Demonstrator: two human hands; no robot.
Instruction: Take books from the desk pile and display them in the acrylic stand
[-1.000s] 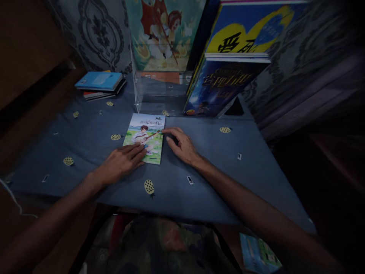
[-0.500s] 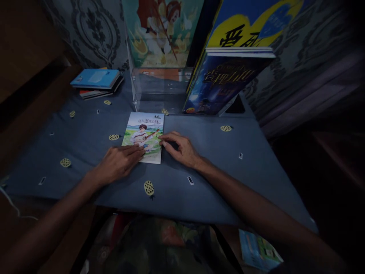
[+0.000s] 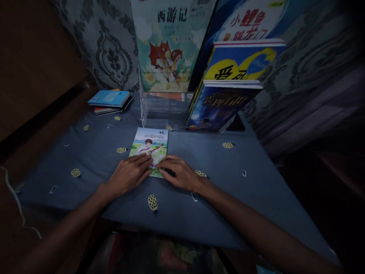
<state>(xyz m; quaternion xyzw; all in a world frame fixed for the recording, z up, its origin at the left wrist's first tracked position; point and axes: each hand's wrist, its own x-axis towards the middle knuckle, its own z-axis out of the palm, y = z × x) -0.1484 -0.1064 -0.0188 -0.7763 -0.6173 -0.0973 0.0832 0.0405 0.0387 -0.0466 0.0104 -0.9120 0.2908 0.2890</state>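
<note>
A thin booklet with a guitar player on its cover lies flat on the blue cloth of the table. My left hand rests flat on the booklet's near left corner, fingers stretched out. My right hand sits at the booklet's near right corner, fingers curled, their tips on its edge. Neither hand lifts the booklet.
A clear acrylic stand holds upright picture books at the back. Dark blue books lean beside it on the right. A small stack of books lies at the back left. Patterned wallpaper lines the wall behind.
My right hand slid from the booklet's right edge down to its near right corner. The left hand stayed on the near left corner. The camera tilted up, so more of the books shows.
</note>
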